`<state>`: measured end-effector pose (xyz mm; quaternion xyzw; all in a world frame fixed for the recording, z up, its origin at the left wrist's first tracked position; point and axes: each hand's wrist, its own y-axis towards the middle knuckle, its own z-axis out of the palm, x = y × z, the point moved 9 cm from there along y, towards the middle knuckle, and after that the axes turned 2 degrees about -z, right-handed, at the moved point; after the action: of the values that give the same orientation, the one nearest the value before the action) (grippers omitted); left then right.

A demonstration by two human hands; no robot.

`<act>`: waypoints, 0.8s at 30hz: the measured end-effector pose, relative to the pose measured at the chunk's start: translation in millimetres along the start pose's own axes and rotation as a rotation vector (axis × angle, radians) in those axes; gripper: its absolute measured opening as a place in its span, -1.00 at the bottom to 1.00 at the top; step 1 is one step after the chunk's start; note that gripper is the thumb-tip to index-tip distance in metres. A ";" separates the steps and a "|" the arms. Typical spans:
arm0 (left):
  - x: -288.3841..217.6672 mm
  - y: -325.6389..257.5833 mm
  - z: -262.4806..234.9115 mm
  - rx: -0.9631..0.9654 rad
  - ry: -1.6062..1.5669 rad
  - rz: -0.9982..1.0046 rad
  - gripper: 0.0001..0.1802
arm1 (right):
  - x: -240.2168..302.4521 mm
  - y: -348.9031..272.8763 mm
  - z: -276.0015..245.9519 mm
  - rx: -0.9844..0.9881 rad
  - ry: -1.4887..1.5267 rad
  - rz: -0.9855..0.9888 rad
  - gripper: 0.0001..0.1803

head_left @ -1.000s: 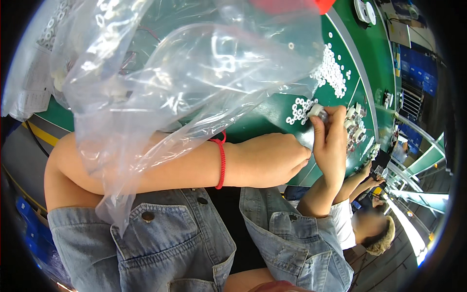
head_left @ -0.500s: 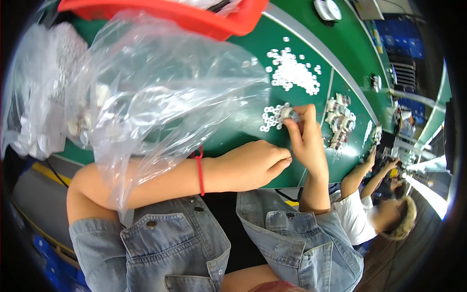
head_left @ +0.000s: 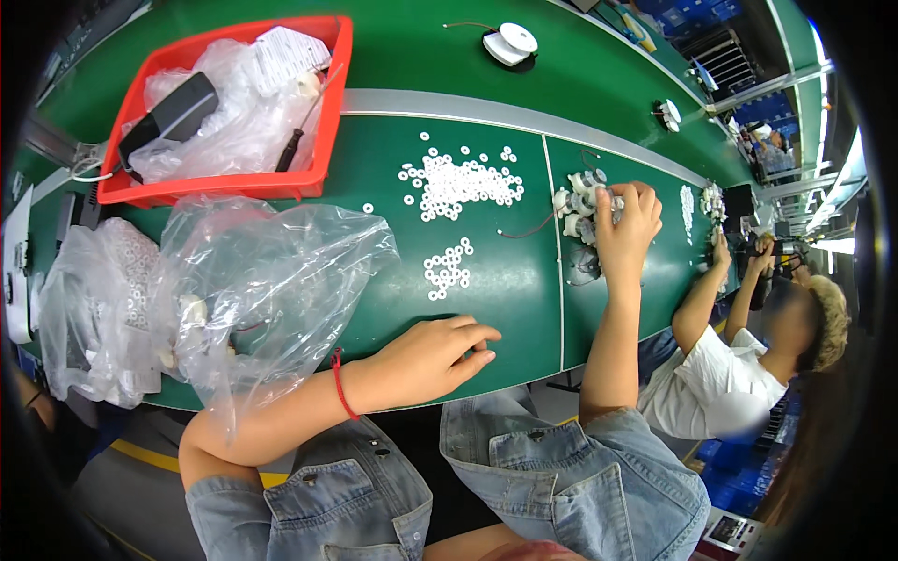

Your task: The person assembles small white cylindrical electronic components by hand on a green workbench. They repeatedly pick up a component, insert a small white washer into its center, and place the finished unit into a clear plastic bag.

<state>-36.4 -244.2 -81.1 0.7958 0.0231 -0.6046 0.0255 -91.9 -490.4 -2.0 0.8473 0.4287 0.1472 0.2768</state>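
My left hand [head_left: 438, 353] rests on the green table [head_left: 505, 280] near its front edge, fingers loosely curled and pinched together; I cannot tell if it holds a small part. A red cord circles that wrist. My right hand [head_left: 629, 220] is raised over a cluster of small white and grey parts [head_left: 580, 201] and grips one of them. Two heaps of small white rings lie on the table: a large one [head_left: 460, 179] and a smaller one [head_left: 447, 269] between my hands.
A crumpled clear plastic bag [head_left: 271, 280] lies left of my left arm, beside another bag of white rings [head_left: 103, 299]. A red tray [head_left: 234, 103] with bags and tools sits at the back left. Another seated person [head_left: 739, 365] works at the right.
The view has swung down and left, so the clear bag no longer covers the picture. My left hand has settled onto the table edge; my right hand stays at the parts cluster.
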 end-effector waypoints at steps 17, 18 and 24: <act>-69.0 -133.4 -131.1 -0.888 0.662 -0.312 -0.85 | -29.6 -8.9 42.2 0.160 0.249 0.023 -0.69; -60.6 -144.6 -140.7 -0.916 0.645 -0.471 -0.82 | -31.0 -10.8 35.5 0.131 0.182 0.001 -0.67; -54.3 -194.7 -164.7 -0.884 1.175 -1.000 -0.90 | 34.3 -8.3 -6.4 0.079 0.195 -0.160 -0.62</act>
<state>94.2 -39.0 12.9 0.7916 0.6086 0.0253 0.0473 -80.1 -456.4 -1.4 0.8022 0.5253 0.1893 0.2112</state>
